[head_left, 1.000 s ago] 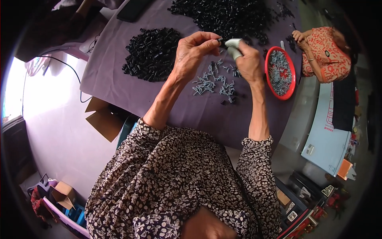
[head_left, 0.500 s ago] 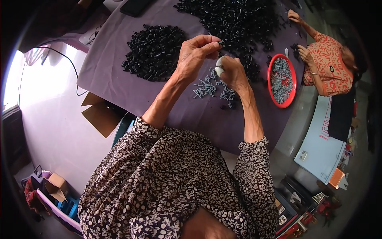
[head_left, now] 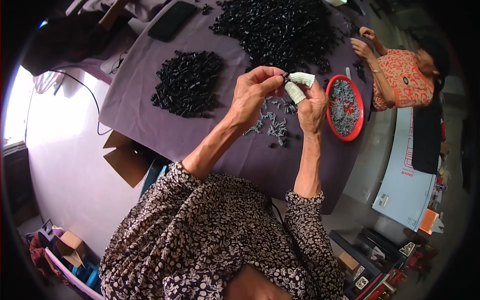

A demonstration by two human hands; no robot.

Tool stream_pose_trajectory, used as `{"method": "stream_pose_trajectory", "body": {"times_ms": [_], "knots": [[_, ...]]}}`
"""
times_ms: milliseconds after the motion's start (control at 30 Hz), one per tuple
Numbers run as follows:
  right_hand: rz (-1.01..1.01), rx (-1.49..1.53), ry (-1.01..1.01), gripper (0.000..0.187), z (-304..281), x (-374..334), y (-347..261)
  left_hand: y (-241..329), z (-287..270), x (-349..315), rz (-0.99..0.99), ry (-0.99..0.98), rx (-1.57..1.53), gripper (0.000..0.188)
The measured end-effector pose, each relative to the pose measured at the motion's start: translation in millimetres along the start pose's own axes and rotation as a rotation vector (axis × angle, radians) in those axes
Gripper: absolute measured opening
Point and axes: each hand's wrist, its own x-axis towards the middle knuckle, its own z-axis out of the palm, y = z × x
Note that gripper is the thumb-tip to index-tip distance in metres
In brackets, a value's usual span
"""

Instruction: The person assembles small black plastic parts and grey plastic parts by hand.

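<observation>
Over the purple-covered table point(head_left: 155, 127), my left hand point(head_left: 250, 95) pinches a small black plastic piece point(head_left: 286, 76) between thumb and fingertips. My right hand point(head_left: 312, 109) meets it there, with ribbed white finger covers point(head_left: 302, 78) on thumb and forefinger, closed at the same piece. Whether a pin is also between those fingertips is too small to tell. Below the hands lie loose grey screw-like pins point(head_left: 276, 129). A heap of black pieces point(head_left: 187, 85) is left of my hands, and a larger heap point(head_left: 275, 32) spreads beyond them.
A red oval bowl point(head_left: 360, 114) of grey pins stands right of my right hand. Past it, another person in an orange patterned top point(head_left: 405, 77) has both hands at the table edge. A black phone-like slab point(head_left: 172, 21) lies far left; an open cardboard box point(head_left: 125, 162) sits below the table's left edge.
My right hand has turned, so its covered thumb and forefinger now point at the black piece. Both hands appear lower and further right in the picture, as the view has shifted too.
</observation>
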Motion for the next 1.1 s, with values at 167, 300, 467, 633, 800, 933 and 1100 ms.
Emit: {"method": "stream_pose_trajectory", "body": {"times_ms": [167, 300, 467, 633, 800, 933, 1100], "knots": [[-0.579, -0.797, 0.013, 0.013, -7.0, 5.0, -28.3, 4.7, 14.8, 1.2, 0.079, -0.028, 0.101, 0.013], [-0.686, -1.082, -0.04, 0.012, -8.3, 5.9, -50.0, 6.3, 25.8, 0.0, 0.154, -0.006, 0.224, 0.015], [-0.099, -0.213, 0.077, 0.011, -23.9, -4.3, -40.5, 5.4, 33.8, -0.2, 0.106, -0.079, 0.047, 0.014], [-0.165, 0.483, 0.092, 0.021, -17.3, 8.3, -9.9, 5.6, 38.4, -7.6, 0.115, -0.058, 0.064, 0.013], [-0.126, 0.735, 0.094, 0.014, -7.1, 6.1, -12.1, 2.3, 40.4, -10.9, 0.182, -0.091, 0.23, 0.014], [-0.09, 0.724, 0.084, 0.013, -0.9, 3.2, -8.6, 7.1, 38.5, -13.4, 0.19, -0.073, 0.313, 0.017], [-0.135, 0.567, 0.125, 0.015, 0.9, -4.1, -7.7, 6.2, 38.9, -15.4, 0.18, -0.051, 0.278, 0.017]]}}
